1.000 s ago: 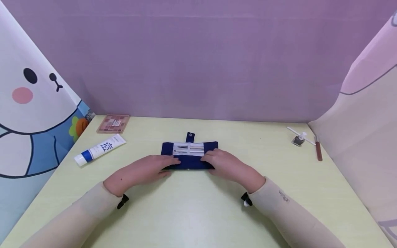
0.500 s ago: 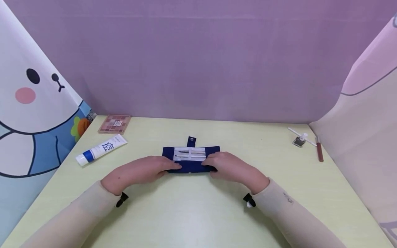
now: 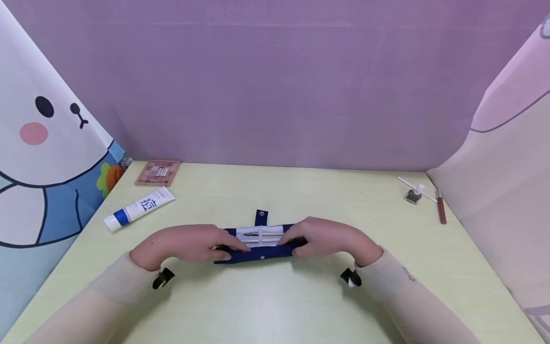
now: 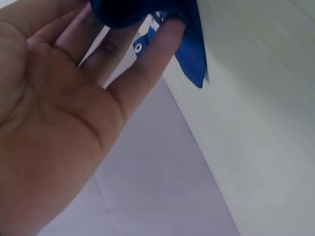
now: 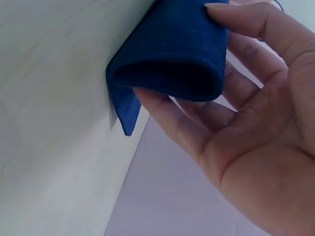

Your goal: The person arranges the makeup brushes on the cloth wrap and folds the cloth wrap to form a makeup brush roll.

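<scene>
A navy fabric brush roll (image 3: 258,255) lies partly rolled up in front of me. Several slim brushes (image 3: 268,234) show against its white inner panel, under a white band. At the far side its strap (image 3: 261,218) with a metal snap sticks out. My left hand (image 3: 195,243) holds the rolled near part at the left end, thumb in front and fingers over the top. My right hand (image 3: 331,236) grips the right end likewise. In the right wrist view the rolled cloth (image 5: 172,42) forms a hollow fold between thumb and fingers. The left wrist view shows the strap's snap (image 4: 139,47).
On the left of the table (image 3: 266,301) lie a white and blue tube (image 3: 139,209) and a pink palette (image 3: 158,173). A small dark bottle (image 3: 413,196), a white stick (image 3: 406,182) and a brown-handled tool (image 3: 441,209) are at the right. A purple cloth (image 3: 275,86) hangs behind.
Both hands have drawn the brush roll nearer to me, and its strap has come along. The front fold looks more raised, with its snap now facing me. My thumbs show more at the front.
</scene>
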### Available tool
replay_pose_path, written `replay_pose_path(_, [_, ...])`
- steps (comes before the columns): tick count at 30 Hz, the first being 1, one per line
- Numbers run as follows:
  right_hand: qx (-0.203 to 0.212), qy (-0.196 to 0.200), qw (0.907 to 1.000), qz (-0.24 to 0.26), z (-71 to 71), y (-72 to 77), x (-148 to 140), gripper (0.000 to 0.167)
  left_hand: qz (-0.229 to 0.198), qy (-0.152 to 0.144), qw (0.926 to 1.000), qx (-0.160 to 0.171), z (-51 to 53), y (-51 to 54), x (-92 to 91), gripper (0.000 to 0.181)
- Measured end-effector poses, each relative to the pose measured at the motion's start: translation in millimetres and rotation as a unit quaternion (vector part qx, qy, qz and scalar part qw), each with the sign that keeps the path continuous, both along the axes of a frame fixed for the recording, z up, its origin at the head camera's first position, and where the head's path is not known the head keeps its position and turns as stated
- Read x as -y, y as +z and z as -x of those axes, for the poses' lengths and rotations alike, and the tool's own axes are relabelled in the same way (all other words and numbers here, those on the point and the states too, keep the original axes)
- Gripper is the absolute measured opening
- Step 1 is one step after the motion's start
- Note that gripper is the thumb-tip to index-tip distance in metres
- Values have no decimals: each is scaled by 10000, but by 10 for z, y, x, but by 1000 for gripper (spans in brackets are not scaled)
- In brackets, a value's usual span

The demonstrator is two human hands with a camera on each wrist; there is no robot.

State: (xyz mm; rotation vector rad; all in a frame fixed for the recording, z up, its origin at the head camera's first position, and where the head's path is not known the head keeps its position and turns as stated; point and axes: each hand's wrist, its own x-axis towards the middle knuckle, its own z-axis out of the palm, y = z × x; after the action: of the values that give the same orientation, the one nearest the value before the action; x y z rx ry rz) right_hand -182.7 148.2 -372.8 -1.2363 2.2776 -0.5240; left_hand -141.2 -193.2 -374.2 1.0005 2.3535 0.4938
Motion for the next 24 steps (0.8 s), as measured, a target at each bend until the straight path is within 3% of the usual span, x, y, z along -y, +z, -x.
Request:
replay_pose_path(3, [208, -65, 9997, 120, 37, 0, -25, 39, -165, 83, 9995, 240, 35, -17, 35, 42])
replay_pose_path(6, [285, -178, 9992, 233, 96, -6, -49, 38, -351, 175, 9990, 207, 82, -52, 77, 42])
replay_pose_path(10, [387, -398, 9979, 346, 193, -39, -77, 37, -515, 324, 9980, -150, 137, -108, 108, 41])
replay_pose_path(16, [554, -565, 9962, 362, 286, -112, -84, 38, -578, 832, 9944, -310, 193, -168, 55, 40])
replay_pose_path(24, [206, -528, 9965, 614, 379, -203, -38, 36, -407, 1128, 9898, -764, 233, -220, 0, 36])
